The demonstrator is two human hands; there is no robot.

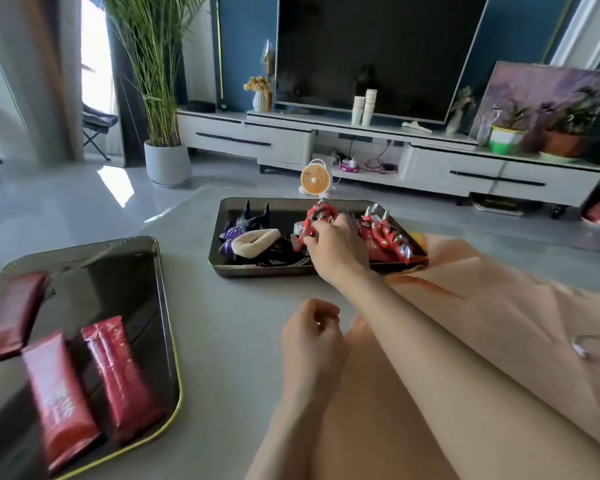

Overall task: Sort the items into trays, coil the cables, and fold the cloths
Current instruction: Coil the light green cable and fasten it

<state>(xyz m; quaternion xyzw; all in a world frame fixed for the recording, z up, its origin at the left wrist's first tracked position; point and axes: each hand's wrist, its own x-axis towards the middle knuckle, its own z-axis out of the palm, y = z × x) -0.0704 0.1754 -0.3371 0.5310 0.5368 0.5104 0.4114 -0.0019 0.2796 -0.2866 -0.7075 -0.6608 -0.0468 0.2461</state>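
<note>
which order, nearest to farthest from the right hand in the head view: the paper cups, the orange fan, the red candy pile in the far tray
1. red candy pile, right beside the right hand, in the same far tray; the hand pinches a red candy
2. orange fan, just beyond the tray's far edge
3. paper cups, far back on the tv stand

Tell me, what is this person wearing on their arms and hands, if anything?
Nothing that shows. The left hand and right hand have no gloves, and both forearms are uncovered to the picture's edge: no sleeves, watch or bracelet. I see no rings, though the picture is slightly blurred.
</note>
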